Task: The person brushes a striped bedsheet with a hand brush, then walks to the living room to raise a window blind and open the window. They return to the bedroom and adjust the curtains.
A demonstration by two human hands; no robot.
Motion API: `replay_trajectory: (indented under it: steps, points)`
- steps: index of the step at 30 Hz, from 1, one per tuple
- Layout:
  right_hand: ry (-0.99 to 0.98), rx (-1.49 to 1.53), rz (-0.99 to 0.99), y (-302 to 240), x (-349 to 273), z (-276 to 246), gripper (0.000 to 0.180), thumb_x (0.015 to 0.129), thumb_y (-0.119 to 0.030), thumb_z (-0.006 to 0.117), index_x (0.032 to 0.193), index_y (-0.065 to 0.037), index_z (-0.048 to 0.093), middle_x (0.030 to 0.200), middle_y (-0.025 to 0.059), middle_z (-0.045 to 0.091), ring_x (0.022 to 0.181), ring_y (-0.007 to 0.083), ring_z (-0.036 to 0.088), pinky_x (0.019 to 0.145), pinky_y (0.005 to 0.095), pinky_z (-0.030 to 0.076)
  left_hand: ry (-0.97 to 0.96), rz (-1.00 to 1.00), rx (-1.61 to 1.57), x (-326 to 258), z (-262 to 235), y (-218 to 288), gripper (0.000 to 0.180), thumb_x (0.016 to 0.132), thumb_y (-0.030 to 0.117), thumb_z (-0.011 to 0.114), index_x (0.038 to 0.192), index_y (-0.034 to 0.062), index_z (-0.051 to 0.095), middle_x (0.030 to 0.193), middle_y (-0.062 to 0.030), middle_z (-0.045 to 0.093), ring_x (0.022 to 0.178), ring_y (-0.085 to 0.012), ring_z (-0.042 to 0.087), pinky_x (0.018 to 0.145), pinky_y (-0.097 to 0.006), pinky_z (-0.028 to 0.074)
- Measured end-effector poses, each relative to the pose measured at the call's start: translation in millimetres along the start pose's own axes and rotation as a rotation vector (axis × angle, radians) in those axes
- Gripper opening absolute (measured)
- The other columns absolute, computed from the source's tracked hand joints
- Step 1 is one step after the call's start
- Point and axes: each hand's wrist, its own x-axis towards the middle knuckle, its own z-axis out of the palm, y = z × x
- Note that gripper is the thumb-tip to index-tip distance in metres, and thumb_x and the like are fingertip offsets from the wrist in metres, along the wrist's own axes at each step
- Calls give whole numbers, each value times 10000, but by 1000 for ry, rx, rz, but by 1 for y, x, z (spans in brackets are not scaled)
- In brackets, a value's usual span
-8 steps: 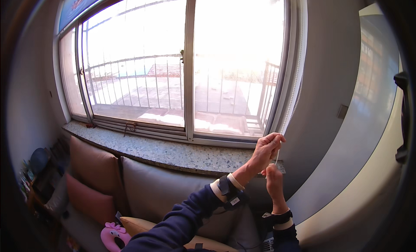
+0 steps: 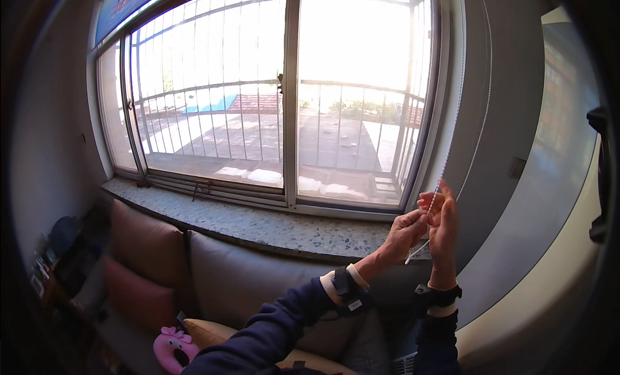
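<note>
Two bare hands work a white beaded cord (image 2: 435, 194) beside a bright window, seen from the head view. The left hand (image 2: 405, 232) pinches the cord between thumb and fingers at the window's lower right corner. Just beside it, the right hand (image 2: 444, 223) is unclenched, its fingers pointing upward and slightly curled, with the cord passing in front of them; whether they touch it, one cannot tell. Two strands rise from the hands, one along the window frame, the other against the gray wall (image 2: 510, 110), and a short end shows below the left hand. Dark straps circle both wrists, over navy sleeves (image 2: 284, 320) with pale cuffs. Beyond the window (image 2: 292, 117), bars (image 2: 213, 120) front a sunlit flat surface. A speckled sill (image 2: 258, 230) runs beneath the glass, above a sofa (image 2: 239, 259) with cushions (image 2: 139, 294) and a pink toy (image 2: 166, 354) at lower left. A blue blind (image 2: 126, 7) edges the upper left; a pale, glossy panel (image 2: 529, 181) stands at right.
</note>
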Motion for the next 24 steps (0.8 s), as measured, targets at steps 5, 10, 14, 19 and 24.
replay_trajectory:
  steps: [5, 10, 14, 19, 24]
  points:
    - [-4, 148, 206, -3, 21, -2, 309, 960, -284, 429, 1055, -28, 573, 601, -23, 425, 491, 38, 358, 459, 198, 300, -44, -28, 188, -34, -20, -36, 214, 957, 232, 454, 915, 55, 568, 585, 79, 361, 491, -14, 289, 440, -177, 225]
    - [107, -131, 229, 23, -25, -11, 287, 965, -232, 421, 820, -50, 590, 514, -53, 340, 444, 24, 270, 412, 207, 218, -129, -215, 208, -47, -49, -46, 311, 960, 297, 432, 1005, 26, 578, 797, 11, 540, 771, -66, 488, 722, -228, 396]
    - [45, -445, 121, 34, -68, -16, 255, 954, -182, 423, 813, -46, 587, 539, -12, 430, 450, 64, 360, 424, 245, 289, -162, -162, 190, -43, -51, -17, 510, 957, 398, 376, 1242, -16, 465, 1191, -87, 527, 1138, -154, 469, 1004, -302, 330]
    - [-78, -729, 39, 58, -115, -18, 174, 916, -120, 465, 813, -9, 551, 605, 113, 512, 486, 173, 442, 486, 320, 384, -161, -140, 122, -24, -29, 7, 537, 949, 404, 393, 1319, 15, 389, 1170, -97, 537, 1113, -165, 499, 941, -287, 410]
    - [-251, -683, 328, 68, -126, -28, 220, 929, -185, 466, 843, -2, 554, 669, 123, 516, 613, 153, 523, 541, 297, 402, 31, -67, 31, -24, -18, -2, 274, 956, 321, 442, 869, 74, 522, 602, 96, 329, 516, 4, 238, 431, -173, 180]
